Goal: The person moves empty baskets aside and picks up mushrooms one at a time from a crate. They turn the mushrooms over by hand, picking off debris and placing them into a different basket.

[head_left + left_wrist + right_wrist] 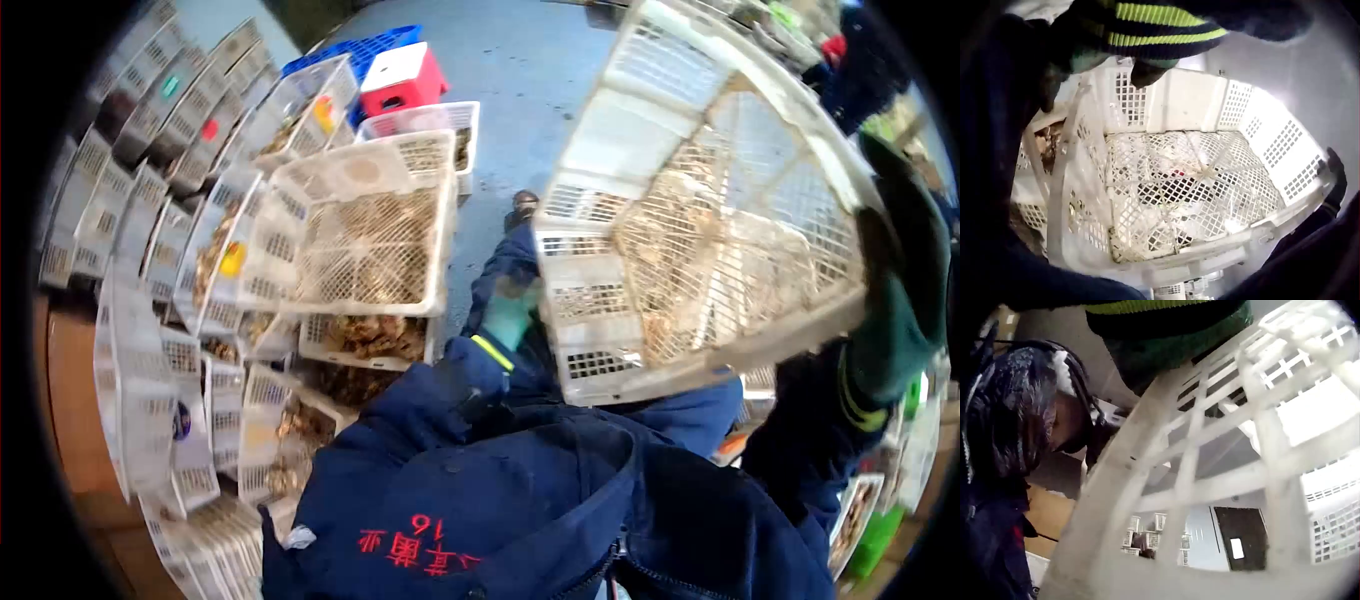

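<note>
Bluish floor (pixel 530 100) backs the head view, where my right hand (pixel 905 255) grips the white crate (pixel 690 235) tilted before me, opposite my left hand (pixel 512 312) (blurred there), whose fingers (pixel 1147 74) the left wrist view shows clasping its rim, while only the right wrist view reveals a dark panel (pixel 1241 525).
</note>
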Demonstrator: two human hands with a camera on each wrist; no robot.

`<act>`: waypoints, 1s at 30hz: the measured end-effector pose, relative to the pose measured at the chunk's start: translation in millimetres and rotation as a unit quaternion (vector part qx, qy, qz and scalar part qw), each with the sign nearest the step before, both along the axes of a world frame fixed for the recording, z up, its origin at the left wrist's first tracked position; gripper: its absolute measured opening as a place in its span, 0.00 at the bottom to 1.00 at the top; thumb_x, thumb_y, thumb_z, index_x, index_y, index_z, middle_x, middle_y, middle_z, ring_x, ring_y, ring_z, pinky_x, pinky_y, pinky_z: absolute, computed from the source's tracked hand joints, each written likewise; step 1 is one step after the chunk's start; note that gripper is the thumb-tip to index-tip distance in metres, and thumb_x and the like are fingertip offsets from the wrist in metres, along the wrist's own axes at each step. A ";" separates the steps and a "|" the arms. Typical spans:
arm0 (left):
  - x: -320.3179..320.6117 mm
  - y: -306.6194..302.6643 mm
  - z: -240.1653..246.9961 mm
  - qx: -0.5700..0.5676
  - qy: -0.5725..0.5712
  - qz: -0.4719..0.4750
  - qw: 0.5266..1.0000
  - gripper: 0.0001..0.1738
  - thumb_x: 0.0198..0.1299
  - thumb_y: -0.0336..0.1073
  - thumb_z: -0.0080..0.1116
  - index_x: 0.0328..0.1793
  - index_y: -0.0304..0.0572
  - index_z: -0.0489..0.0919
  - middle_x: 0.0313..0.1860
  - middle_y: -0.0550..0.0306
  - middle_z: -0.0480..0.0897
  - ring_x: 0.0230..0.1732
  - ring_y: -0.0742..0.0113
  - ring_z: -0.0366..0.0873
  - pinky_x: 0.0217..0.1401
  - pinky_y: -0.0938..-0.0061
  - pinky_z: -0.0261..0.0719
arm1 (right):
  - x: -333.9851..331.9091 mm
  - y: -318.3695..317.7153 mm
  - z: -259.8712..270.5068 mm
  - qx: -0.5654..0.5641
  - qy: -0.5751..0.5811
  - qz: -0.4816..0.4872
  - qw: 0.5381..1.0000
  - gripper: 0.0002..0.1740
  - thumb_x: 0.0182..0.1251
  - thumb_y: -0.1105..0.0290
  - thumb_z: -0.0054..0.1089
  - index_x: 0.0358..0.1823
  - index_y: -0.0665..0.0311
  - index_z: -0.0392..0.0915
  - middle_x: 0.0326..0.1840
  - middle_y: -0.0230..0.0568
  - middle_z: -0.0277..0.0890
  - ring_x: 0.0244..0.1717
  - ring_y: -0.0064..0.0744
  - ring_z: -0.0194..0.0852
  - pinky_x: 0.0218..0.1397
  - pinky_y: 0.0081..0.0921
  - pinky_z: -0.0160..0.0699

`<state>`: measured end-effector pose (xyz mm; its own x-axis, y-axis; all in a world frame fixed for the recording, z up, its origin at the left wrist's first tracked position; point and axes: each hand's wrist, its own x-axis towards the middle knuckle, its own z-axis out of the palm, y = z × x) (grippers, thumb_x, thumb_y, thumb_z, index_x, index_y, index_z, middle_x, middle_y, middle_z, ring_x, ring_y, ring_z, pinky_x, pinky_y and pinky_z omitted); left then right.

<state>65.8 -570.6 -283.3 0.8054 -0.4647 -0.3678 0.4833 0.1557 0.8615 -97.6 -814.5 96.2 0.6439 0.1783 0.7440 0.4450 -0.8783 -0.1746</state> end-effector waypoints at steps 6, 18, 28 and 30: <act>-50.7 -23.5 38.7 -0.045 0.270 -0.149 0.950 0.23 0.64 0.42 0.60 0.63 0.42 0.76 0.51 0.52 0.82 0.45 0.59 0.81 0.55 0.64 0.79 | 5.5 10.5 10.5 -0.063 -0.055 -0.060 0.995 0.31 0.65 0.69 0.55 0.71 0.61 0.61 0.57 0.58 0.75 0.56 0.48 0.76 0.60 0.42 0.74; -4.0 92.9 225.2 -0.200 -0.093 0.186 0.958 0.25 0.67 0.43 0.51 0.61 0.30 0.75 0.59 0.40 0.77 0.55 0.53 0.80 0.57 0.62 0.83 | -1.8 27.4 32.0 0.070 -0.220 0.004 0.973 0.27 0.70 0.68 0.44 0.70 0.67 0.62 0.53 0.58 0.77 0.50 0.49 0.79 0.51 0.38 0.80; -111.1 392.4 346.7 -0.115 -0.462 0.290 0.830 0.22 0.67 0.44 0.44 0.57 0.35 0.76 0.54 0.43 0.79 0.54 0.50 0.78 0.58 0.57 0.78 | 67.1 61.0 18.6 0.137 -0.197 0.146 0.960 0.28 0.76 0.60 0.41 0.69 0.73 0.63 0.61 0.59 0.73 0.52 0.47 0.79 0.53 0.37 0.82; -162.7 454.1 359.3 -0.205 -0.328 0.497 0.777 0.29 0.65 0.46 0.49 0.65 0.32 0.73 0.61 0.41 0.77 0.61 0.43 0.74 0.66 0.48 0.72 | 84.5 61.6 4.4 0.160 -0.164 0.173 0.958 0.26 0.77 0.62 0.42 0.69 0.71 0.63 0.63 0.57 0.71 0.56 0.45 0.77 0.56 0.36 0.79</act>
<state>-96.9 -116.4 76.1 0.7928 0.5369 0.2883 -0.5736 0.4975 0.6508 -13.1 -752.9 100.5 0.3094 0.0678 0.9485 0.7774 -0.5925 -0.2112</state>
